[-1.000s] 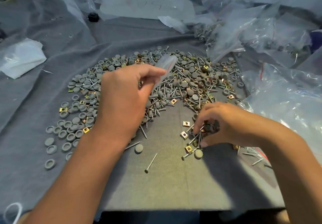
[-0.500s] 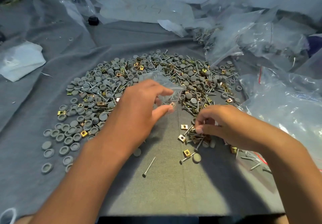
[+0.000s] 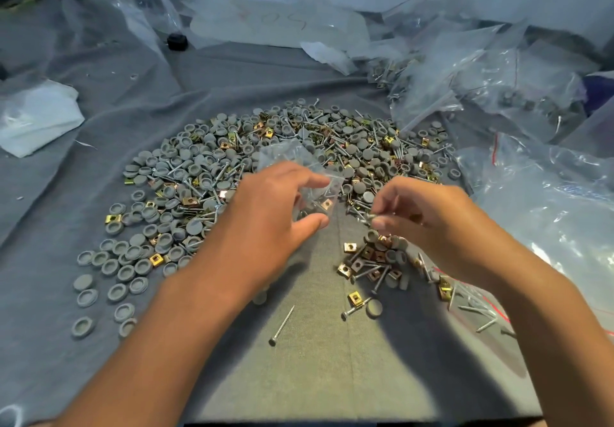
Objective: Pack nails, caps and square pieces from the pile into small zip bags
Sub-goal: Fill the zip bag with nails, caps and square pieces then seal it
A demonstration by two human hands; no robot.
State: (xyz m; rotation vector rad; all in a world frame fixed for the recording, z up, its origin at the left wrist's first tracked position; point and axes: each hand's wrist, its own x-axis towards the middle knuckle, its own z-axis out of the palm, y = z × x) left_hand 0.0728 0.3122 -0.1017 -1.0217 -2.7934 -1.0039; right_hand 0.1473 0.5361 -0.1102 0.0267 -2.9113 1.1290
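A wide pile [image 3: 282, 147] of grey round caps, silver nails and brass square pieces covers the grey cloth. My left hand [image 3: 275, 217] holds a small clear zip bag [image 3: 299, 167] above the pile's near edge, thumb and fingers spreading its mouth toward the right. My right hand [image 3: 422, 217] hovers just right of the bag, fingertips pinching a few nails [image 3: 368, 215] and small parts. Beneath it lies a small cluster of square pieces, caps and nails [image 3: 375, 260]. A lone nail [image 3: 282, 325] lies nearer me.
Crumpled clear plastic bags [image 3: 498, 71] heap at the back right, and a large bag [image 3: 548, 200] lies right. A white folded bag [image 3: 33, 117] sits left. A black cap [image 3: 176, 41] rests at the back. Loose nails [image 3: 478, 310] lie by my right forearm.
My right hand rose from the small cluster, carrying pinched pieces toward the bag. My left hand lowered the bag from over the pile and turned its mouth toward the right hand.
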